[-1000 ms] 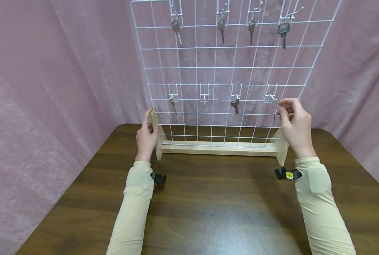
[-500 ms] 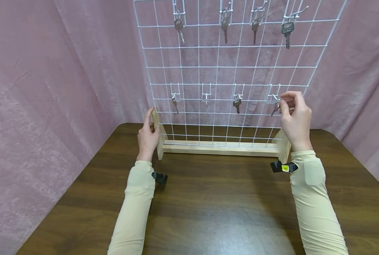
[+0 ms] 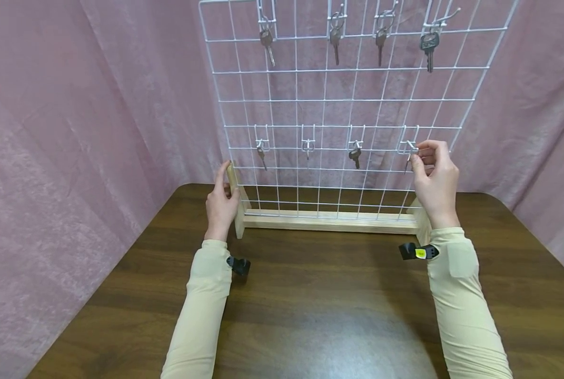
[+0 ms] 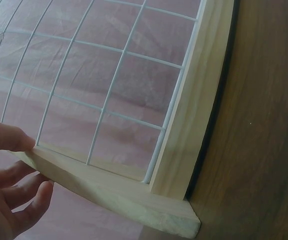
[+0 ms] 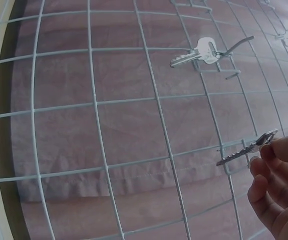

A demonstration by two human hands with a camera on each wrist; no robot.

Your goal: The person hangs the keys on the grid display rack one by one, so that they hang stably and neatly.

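Observation:
My right hand [image 3: 438,184] pinches a metal key [image 5: 245,151] by its head end, beside the lower-right hook [image 3: 408,147] of a white wire grid [image 3: 319,99]. The key's toothed blade points away from the fingers in the right wrist view. Whether its ring is on the hook is hidden by my fingers. At the left, my left hand [image 3: 221,208] holds the wooden side piece [image 4: 108,190] of the grid's stand, thumb and fingers on opposite sides of it. Another key [image 3: 355,154] hangs on the hook to the left of my right hand.
More keys hang in the lower row, among them a left key [image 3: 261,151]. Several keys, including a dark-headed key [image 3: 429,45], hang along the upper row. The stand's wooden base bar [image 3: 329,222] rests on a brown table [image 3: 319,305]. Pink curtain [image 3: 97,105] surrounds it.
My right hand has moved slightly left with the key, up and then a little down, closer to the lower-right hook. My left hand stays on the wooden side piece.

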